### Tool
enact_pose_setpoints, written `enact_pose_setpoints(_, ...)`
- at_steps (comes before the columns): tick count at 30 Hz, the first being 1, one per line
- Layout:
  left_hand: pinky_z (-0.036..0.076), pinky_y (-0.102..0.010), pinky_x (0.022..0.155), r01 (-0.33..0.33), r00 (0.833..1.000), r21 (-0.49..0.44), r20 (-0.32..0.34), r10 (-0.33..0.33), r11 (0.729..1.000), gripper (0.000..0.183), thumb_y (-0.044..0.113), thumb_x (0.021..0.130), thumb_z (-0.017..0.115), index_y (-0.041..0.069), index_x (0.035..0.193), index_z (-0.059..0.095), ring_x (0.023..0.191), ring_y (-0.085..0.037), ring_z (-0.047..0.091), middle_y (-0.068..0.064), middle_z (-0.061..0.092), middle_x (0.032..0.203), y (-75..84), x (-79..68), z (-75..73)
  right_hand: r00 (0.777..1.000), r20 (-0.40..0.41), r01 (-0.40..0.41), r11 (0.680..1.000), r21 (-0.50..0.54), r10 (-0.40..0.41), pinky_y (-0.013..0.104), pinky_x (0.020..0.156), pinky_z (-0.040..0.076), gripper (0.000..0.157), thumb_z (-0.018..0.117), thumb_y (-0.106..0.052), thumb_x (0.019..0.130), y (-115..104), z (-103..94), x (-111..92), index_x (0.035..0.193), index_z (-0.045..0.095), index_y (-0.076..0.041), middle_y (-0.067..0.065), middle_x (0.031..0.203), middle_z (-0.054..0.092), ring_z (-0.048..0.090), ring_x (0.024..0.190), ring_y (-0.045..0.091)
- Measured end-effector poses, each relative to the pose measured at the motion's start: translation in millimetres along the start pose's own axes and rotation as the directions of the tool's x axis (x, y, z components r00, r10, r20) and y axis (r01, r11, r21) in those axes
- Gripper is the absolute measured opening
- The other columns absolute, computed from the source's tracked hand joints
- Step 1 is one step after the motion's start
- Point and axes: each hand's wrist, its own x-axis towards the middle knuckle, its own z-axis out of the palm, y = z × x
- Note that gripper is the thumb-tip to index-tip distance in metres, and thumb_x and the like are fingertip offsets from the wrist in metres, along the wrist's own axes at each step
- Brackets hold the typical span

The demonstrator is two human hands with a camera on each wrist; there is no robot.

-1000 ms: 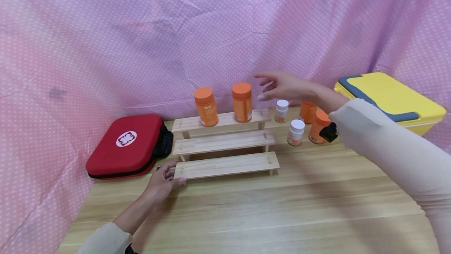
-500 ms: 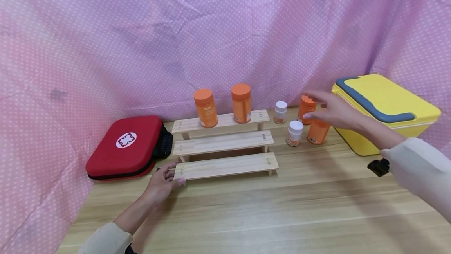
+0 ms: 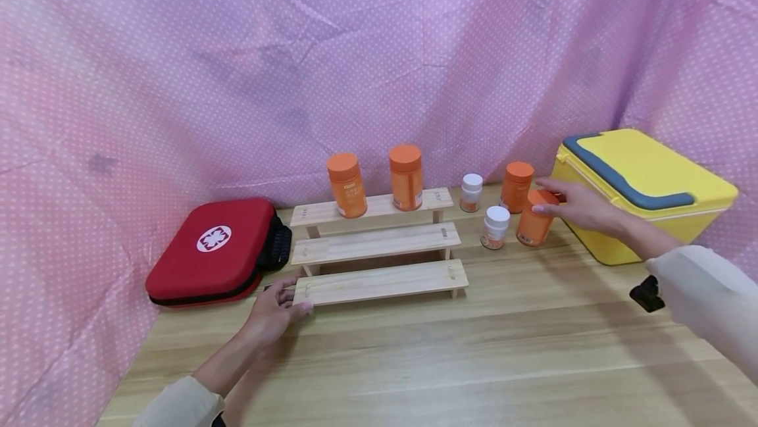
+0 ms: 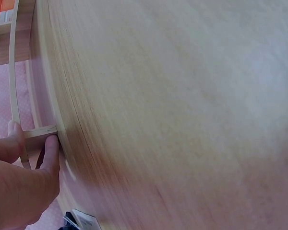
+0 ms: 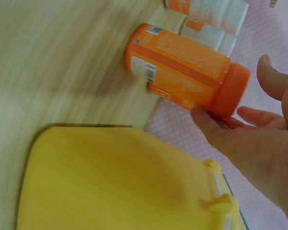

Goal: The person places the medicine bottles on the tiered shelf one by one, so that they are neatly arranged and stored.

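My left hand (image 3: 274,314) grips the left end of the lowest step of a three-step wooden display rack (image 3: 379,283). In the left wrist view, its thumb and fingers (image 4: 51,152) lie around the board's end and short leg. My right hand (image 3: 583,206) reaches over an orange-capped bottle (image 3: 535,226) beside the yellow box. The right wrist view shows that hand spread around the cap (image 5: 232,91), one fingertip close at its side and another digit apart from it. Two more orange bottles (image 3: 348,190) (image 3: 406,180) stand upright on the top step.
Left of the bottle are two small white-capped bottles (image 3: 495,228) (image 3: 471,193); another orange bottle (image 3: 516,189) stands behind. A yellow box with a grey handle (image 3: 651,170) is at the right. A red first-aid case (image 3: 210,252) lies left of the rack, before a pink dotted curtain (image 3: 379,72).
My right hand has moved right and down from beside the rack's top step to the front orange bottle's cap. My left hand keeps its grip on the lowest step.
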Motion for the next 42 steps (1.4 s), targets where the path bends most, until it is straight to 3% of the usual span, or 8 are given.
enact_pose_setpoints(6,0.051,-0.02,0.073,-0.005,1.0,-0.001,-0.002,0.005,1.0,0.061,-0.002,0.084,0.071,-0.007,0.137,0.04,0.099,-0.021,0.06,-0.028,0.059,0.121,-1.0,0.4,0.4,1.0,-0.02,0.018,1.0,0.025,-0.018,0.037,0.079,0.045,0.053,0.062,-0.024,0.095,6.8,5.5,0.5,0.138,0.046,0.001,0.022,0.115,0.06,0.055,0.098,0.033)
enact_pose_setpoints(18,0.05,-0.019,0.074,0.027,1.0,0.004,-0.012,-0.027,1.0,0.062,-0.002,0.085,0.07,-0.005,0.139,0.04,0.102,-0.022,0.059,-0.027,0.058,0.124,1.9,-1.3,-0.1,1.0,0.013,-0.019,0.998,0.057,0.019,0.053,0.09,0.042,0.059,0.054,-0.033,0.099,9.8,6.8,-2.9,0.145,0.036,-0.001,0.027,0.127,0.053,0.051,0.112,0.041)
enact_pose_setpoints(30,0.05,-0.019,0.073,0.005,1.0,-0.009,-0.014,-0.005,1.0,0.06,-0.004,0.084,0.07,-0.007,0.137,0.041,0.099,-0.021,0.06,-0.028,0.059,0.121,1.8,-1.7,1.9,0.998,-0.047,0.045,0.998,0.043,-0.043,0.037,0.078,0.048,0.046,0.058,-0.021,0.098,11.7,7.8,-6.1,0.136,0.048,0.002,0.022,0.114,0.061,0.057,0.101,0.035)
enact_pose_setpoints(35,0.05,-0.019,0.073,0.005,1.0,-0.016,-0.011,-0.005,1.0,0.061,-0.003,0.084,0.07,-0.007,0.137,0.04,0.1,-0.022,0.06,-0.028,0.058,0.121,0.9,-1.0,2.4,0.992,-0.088,0.095,0.995,-0.012,-0.095,0.03,0.072,0.047,0.043,0.061,-0.016,0.095,5.9,6.3,-17.1,0.131,0.051,0.005,0.017,0.105,0.063,0.056,0.092,0.028)
enact_pose_setpoints(42,0.049,-0.018,0.073,0.012,1.0,-0.003,-0.004,-0.012,1.0,0.06,-0.001,0.085,0.07,-0.005,0.137,0.041,0.099,-0.02,0.06,-0.026,0.059,0.121,0.6,-0.8,0.5,0.987,-0.057,0.147,0.988,-0.038,-0.149,0.023,0.064,0.043,0.045,0.065,-0.016,0.092,-16.1,-6.3,-41.0,0.131,0.053,0.002,0.006,0.096,0.061,0.051,0.078,0.014)
